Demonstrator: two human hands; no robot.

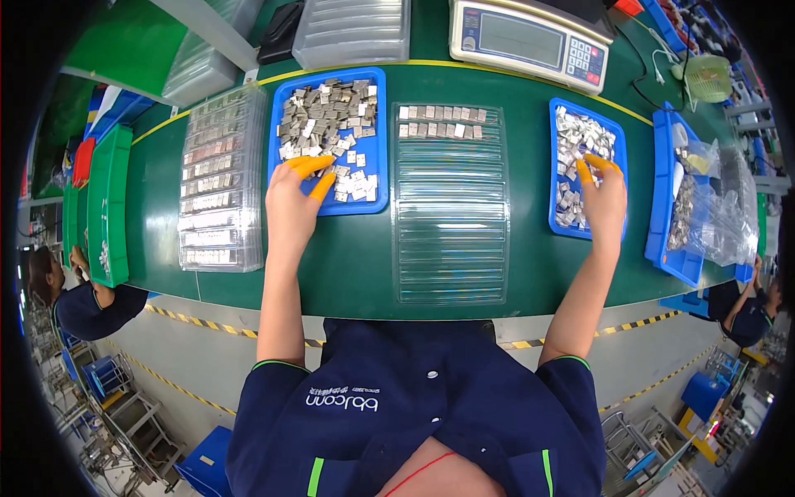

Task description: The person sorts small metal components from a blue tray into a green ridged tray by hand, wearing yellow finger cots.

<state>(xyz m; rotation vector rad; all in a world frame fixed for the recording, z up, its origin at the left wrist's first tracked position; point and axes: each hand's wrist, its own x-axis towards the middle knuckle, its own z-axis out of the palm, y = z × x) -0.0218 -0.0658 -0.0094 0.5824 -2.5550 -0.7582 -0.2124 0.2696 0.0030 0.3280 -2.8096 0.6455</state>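
My left hand (291, 192), with yellow finger covers, reaches over the near left part of a blue tray (383, 137) heaped with small flat metal pieces (327, 112). Its thumb and forefinger are apart, with nothing visible between them. My right hand (604, 195) is over a narrower blue tray (623, 153) of small shiny metal parts (580, 128). Its yellow-covered thumb and forefinger tips come together; whatever they hold is too small to make out. Between the trays lies a clear ribbed plastic tray (451, 224), with two rows of metal pieces (443, 113) at its far end.
Stacked clear trays filled with parts (219, 182) stand at left, beside a green bin (109, 199). Behind are empty clear trays (352, 33) and a weighing scale (530, 41). At right, a blue bin (662, 207) holds plastic bags (725, 207). Other people work at both sides.
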